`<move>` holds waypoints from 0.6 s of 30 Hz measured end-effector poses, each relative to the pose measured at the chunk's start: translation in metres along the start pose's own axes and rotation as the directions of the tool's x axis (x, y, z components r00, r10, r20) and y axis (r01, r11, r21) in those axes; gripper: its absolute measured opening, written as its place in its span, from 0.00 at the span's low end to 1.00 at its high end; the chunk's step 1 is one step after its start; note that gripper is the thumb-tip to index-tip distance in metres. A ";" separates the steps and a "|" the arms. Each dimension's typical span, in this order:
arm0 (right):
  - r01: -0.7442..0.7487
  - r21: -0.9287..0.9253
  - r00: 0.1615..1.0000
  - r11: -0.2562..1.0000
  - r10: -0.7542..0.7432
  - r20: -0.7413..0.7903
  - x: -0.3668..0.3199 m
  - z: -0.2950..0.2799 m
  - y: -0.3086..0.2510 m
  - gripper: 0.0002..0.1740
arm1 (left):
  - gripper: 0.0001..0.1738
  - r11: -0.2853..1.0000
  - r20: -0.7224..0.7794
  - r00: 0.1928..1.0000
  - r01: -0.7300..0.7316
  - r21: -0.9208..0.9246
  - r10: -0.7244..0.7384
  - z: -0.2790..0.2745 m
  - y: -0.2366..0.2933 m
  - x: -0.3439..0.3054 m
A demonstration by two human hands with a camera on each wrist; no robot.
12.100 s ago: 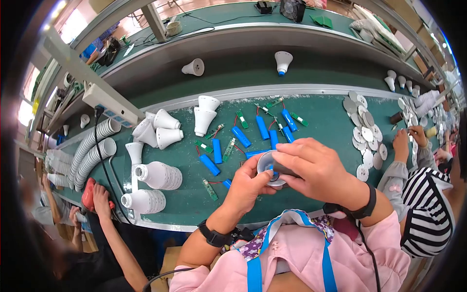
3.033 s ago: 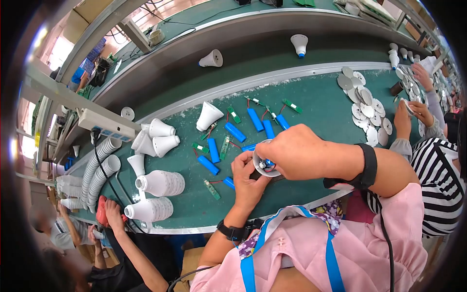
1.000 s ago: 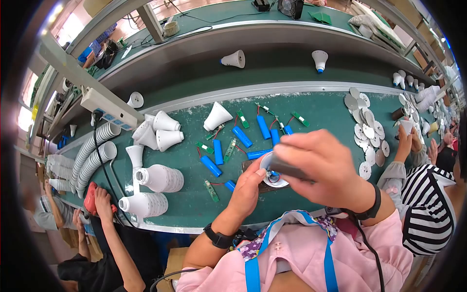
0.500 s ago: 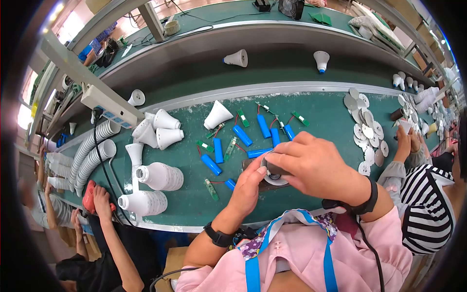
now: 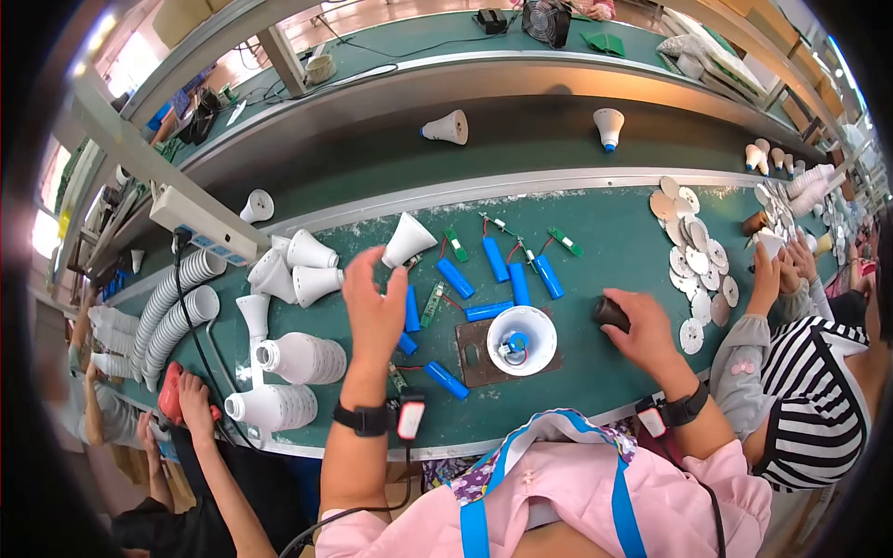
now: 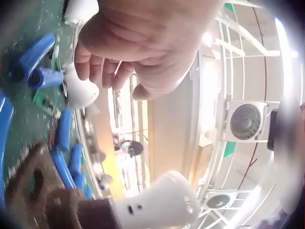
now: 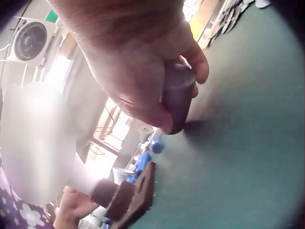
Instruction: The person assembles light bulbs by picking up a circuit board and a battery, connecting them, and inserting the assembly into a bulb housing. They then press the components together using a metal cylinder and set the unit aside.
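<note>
A white cone-shaped housing (image 5: pixel 522 340) stands wide end up on a brown block (image 5: pixel 470 358), with blue and metallic parts and wires inside. It is touched by neither hand. My right hand (image 5: pixel 646 335) grips a dark cylinder (image 5: pixel 611 313) low over the mat to its right; in the right wrist view the thumb and fingers curl round the cylinder (image 7: pixel 178 95). Off to the left, my left hand (image 5: pixel 372 302) is raised, fingers loosely bent and apart, beside another white housing (image 5: pixel 407 240). The left wrist view shows the left hand (image 6: pixel 138 52) holding nothing.
Blue cells (image 5: pixel 455 278) wired to green boards (image 5: pixel 433 304) lie behind the block. White housings (image 5: pixel 312 249) and stacked ones (image 5: pixel 302 358) stand left. Metal discs (image 5: pixel 693 246) lie right. A neighbour's hand (image 5: pixel 195 400) holds a red tool (image 5: pixel 170 395).
Both hands have parted from the housing, which now stands uncovered on the block. My right hand has moved right with the dark cylinder; my left hand has moved left and away towards another housing.
</note>
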State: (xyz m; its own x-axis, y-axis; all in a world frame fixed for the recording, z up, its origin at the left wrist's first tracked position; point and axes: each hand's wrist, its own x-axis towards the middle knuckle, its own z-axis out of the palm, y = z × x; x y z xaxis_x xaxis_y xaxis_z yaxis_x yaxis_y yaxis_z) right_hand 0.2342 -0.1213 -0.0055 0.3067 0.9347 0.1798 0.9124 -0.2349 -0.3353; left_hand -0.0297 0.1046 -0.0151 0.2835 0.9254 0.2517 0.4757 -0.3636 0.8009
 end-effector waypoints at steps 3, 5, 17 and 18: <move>0.093 -0.031 0.993 0.995 -0.095 -0.066 0.021 0.001 0.002 0.22 | 0.27 0.947 -0.044 0.980 -0.176 0.269 0.195 0.016 -0.035 0.027; 0.156 0.038 0.972 0.987 -0.147 -0.182 0.052 0.006 0.004 0.18 | 0.30 0.912 -0.048 0.965 -0.227 0.342 0.258 0.026 -0.045 0.036; 0.364 0.535 0.908 0.762 -0.419 -0.021 0.084 -0.007 -0.061 0.31 | 0.27 0.918 0.103 0.995 -0.041 0.395 0.000 0.031 -0.050 0.033; 0.437 0.572 0.852 0.694 -0.523 -0.016 0.079 -0.010 -0.078 0.34 | 0.27 0.916 0.111 0.994 -0.045 0.398 0.001 0.031 -0.051 0.032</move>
State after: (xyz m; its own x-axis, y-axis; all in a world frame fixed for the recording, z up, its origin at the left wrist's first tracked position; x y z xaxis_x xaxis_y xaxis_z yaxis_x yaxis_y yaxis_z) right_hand 0.1900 -0.0321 0.0441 -0.2111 0.9152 0.3434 0.6122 0.3977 -0.6835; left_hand -0.0187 0.1494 -0.0646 0.3743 0.9075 0.1904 0.7543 -0.4175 0.5068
